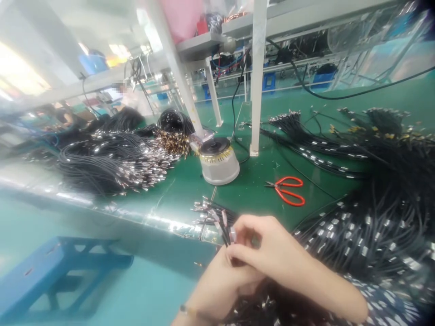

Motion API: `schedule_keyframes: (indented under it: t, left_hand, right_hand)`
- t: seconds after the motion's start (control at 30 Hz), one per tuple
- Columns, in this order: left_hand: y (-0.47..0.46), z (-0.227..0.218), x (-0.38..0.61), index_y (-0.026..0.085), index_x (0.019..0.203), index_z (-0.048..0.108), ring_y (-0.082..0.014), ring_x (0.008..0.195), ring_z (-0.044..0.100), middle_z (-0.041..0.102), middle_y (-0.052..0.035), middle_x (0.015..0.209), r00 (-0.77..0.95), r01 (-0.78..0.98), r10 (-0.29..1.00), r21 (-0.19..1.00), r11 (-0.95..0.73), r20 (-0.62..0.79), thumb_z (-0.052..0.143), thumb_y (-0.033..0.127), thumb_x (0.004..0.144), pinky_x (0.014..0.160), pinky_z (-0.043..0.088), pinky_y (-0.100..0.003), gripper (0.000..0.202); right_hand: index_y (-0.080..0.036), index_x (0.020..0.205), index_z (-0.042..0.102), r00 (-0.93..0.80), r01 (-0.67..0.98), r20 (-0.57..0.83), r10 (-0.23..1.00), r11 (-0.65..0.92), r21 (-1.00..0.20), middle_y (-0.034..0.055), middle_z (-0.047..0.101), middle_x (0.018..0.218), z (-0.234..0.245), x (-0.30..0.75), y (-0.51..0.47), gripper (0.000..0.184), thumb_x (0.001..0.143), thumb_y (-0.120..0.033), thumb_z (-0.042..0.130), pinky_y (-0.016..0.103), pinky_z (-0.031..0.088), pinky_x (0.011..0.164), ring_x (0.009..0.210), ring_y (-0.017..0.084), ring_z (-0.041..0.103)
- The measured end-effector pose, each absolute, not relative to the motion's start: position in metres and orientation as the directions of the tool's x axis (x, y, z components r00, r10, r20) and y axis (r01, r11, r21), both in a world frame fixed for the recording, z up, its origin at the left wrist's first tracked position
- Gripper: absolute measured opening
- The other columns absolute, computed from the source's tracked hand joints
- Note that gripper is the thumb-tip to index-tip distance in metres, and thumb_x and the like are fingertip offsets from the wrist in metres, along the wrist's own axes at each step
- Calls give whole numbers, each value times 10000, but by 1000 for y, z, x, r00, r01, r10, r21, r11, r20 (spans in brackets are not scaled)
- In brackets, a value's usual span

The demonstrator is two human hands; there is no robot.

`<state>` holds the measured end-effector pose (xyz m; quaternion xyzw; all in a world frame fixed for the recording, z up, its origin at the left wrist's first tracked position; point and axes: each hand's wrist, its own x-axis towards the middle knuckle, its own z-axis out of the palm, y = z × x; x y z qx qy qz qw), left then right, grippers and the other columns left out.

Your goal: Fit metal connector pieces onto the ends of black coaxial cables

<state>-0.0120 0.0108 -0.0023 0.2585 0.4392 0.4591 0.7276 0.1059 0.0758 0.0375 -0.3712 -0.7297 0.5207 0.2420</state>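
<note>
Both hands meet at the table's front edge. My left hand (217,283) comes up from below and is closed round a small bunch of thin black cables (222,224) with metal tips that stick up and to the left. My right hand (268,253) lies over it from the right, its fingers pinched on the same cable ends. A large heap of black cables (374,226) with silver sleeves lies right beside my right forearm.
Red-handled scissors (288,190) lie on the green table (258,181) beyond my hands. A white round device (219,162) stands behind them, next to white frame posts (257,77). More cable bundles (112,163) are piled left. A blue stool (57,271) stands on the floor lower left.
</note>
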Motion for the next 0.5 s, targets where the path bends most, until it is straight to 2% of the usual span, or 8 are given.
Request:
schedule_keyframes:
  t: [0.07,0.13,0.2,0.3,0.4,0.5]
  left_hand:
    - [11,-3,-12,148,597,551,-46,441,305,400,66,487,205,-486,894,751,447,-399,838,274,626,446,210,-212,315]
    - [11,-1,-12,143,626,571,-58,439,367,475,33,503,206,-516,899,737,435,-386,837,355,636,436,247,-202,340]
    - [11,1,-14,142,700,612,-83,454,443,553,-3,549,170,-530,908,742,411,-382,797,423,688,447,313,-208,336]
    - [13,2,-19,148,732,642,-104,498,509,600,-11,585,28,-530,926,780,333,-376,771,401,735,504,380,-223,284]
    - [17,-8,-29,125,612,659,-91,492,470,557,7,495,-96,-455,944,857,240,-315,829,384,666,506,341,-210,314]
    - [20,-24,-40,137,549,659,-84,448,430,552,9,472,-151,-426,951,886,184,-270,864,456,572,458,297,-220,380]
  right_hand:
    - [-195,700,625,-614,217,-59,787,96,-971,-15,670,687,34,110,77,80,754,-201,684,245,460,621,648,144,600]
    - [-188,725,651,-604,167,-42,796,74,-983,-2,675,741,31,115,80,88,806,-223,650,249,468,680,709,150,615]
    - [-183,710,658,-595,158,6,804,124,-980,6,645,762,28,120,83,189,871,-250,587,250,458,705,742,147,607]
    - [-181,666,652,-611,214,53,790,229,-950,6,607,750,27,123,87,273,906,-252,542,243,438,662,716,137,583]
    - [-191,680,686,-650,304,61,757,333,-893,3,623,718,31,119,91,219,867,-214,575,242,413,599,663,135,572]
    - [-195,670,722,-722,318,85,687,438,-841,1,648,676,36,108,105,164,805,-197,629,244,406,565,621,139,576]
